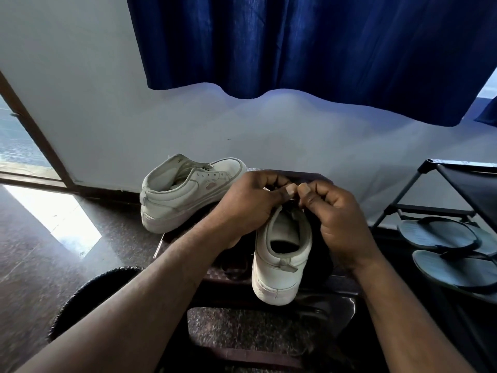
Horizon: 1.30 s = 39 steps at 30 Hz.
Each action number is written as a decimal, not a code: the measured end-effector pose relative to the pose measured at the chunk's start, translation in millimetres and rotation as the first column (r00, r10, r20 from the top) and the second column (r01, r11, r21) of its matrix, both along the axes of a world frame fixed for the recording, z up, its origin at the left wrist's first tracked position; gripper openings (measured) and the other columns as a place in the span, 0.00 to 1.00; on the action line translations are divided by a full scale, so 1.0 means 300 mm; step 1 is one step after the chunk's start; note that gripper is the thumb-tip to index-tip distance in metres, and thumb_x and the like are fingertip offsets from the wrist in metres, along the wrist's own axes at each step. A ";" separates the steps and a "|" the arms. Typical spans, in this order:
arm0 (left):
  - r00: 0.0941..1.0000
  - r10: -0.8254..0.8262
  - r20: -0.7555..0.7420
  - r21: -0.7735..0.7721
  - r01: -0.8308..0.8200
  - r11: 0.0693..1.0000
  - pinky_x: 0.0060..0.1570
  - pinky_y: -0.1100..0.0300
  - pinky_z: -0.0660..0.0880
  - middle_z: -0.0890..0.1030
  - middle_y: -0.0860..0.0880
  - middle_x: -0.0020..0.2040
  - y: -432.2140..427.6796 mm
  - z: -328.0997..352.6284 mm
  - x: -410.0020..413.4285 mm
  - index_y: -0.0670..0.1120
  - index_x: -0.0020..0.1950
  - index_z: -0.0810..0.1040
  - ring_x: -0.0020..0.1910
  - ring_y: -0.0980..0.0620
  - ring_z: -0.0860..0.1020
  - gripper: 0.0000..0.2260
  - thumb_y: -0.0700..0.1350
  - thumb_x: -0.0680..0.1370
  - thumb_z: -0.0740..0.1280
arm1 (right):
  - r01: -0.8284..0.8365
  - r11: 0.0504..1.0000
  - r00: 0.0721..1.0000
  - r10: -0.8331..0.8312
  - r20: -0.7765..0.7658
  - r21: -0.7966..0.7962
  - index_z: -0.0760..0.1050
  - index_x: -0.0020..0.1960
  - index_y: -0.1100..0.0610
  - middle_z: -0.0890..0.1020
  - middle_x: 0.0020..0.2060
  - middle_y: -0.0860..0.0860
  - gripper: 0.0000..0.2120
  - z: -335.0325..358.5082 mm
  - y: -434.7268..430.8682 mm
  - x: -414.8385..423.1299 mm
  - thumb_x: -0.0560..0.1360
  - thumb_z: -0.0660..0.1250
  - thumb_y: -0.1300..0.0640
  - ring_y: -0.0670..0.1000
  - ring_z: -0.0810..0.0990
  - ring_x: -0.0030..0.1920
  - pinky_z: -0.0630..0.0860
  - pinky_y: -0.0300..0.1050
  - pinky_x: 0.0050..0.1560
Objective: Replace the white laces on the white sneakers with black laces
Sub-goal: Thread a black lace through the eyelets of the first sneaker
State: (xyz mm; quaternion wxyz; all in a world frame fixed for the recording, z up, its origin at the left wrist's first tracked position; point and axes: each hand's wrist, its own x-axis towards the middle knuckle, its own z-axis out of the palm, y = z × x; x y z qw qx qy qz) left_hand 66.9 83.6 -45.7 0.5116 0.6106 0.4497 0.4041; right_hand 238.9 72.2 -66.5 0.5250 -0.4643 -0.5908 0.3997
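Largely hidden: the near sneaker's (282, 262) front, covered by both hands. The left hand (250, 208) and right hand (341, 224) are curled with thumb tips meeting above its tongue, pinching a dark strand (292, 202) that is barely discernible. The far sneaker (185, 195) lies on the same dark table (231, 275). Granite floor (40, 251), pale wall (80, 90), blue curtain (309, 44); a rack (430, 168) with sandals (441, 235) is cut off at right.
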 end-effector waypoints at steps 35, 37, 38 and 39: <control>0.916 0.221 -0.334 0.497 -0.028 0.867 0.37 0.73 0.64 0.79 0.56 0.51 0.013 0.018 -0.042 0.55 0.45 0.79 0.34 0.68 0.74 0.09 0.43 0.77 0.75 | 0.005 1.000 0.994 -0.005 -0.112 0.006 0.83 0.40 0.51 0.79 0.35 0.54 0.08 0.077 -0.051 0.012 0.77 0.70 0.55 0.51 0.73 0.35 0.70 0.41 0.35; 0.868 0.288 -0.404 0.501 -0.053 0.864 0.39 0.71 0.65 0.80 0.56 0.50 0.027 0.033 -0.091 0.56 0.42 0.79 0.37 0.69 0.75 0.08 0.45 0.76 0.76 | 0.022 1.000 0.985 -0.025 -0.174 -0.021 0.83 0.39 0.52 0.78 0.34 0.55 0.10 0.086 -0.052 0.033 0.79 0.70 0.59 0.48 0.71 0.33 0.67 0.37 0.32; 0.830 0.331 -0.449 0.510 -0.066 0.858 0.41 0.69 0.66 0.80 0.56 0.50 0.032 0.037 -0.117 0.55 0.42 0.80 0.39 0.66 0.76 0.07 0.46 0.76 0.76 | 0.044 0.998 0.979 -0.050 -0.198 -0.033 0.82 0.39 0.53 0.78 0.33 0.54 0.10 0.088 -0.049 0.046 0.79 0.69 0.60 0.46 0.71 0.33 0.66 0.36 0.31; 0.783 0.374 -0.497 0.516 -0.080 0.853 0.43 0.65 0.67 0.79 0.57 0.50 0.037 0.038 -0.139 0.54 0.42 0.81 0.42 0.62 0.77 0.06 0.47 0.75 0.76 | 0.065 0.997 0.975 -0.072 -0.210 -0.039 0.81 0.40 0.54 0.77 0.32 0.53 0.10 0.088 -0.046 0.058 0.80 0.69 0.61 0.46 0.71 0.32 0.66 0.35 0.31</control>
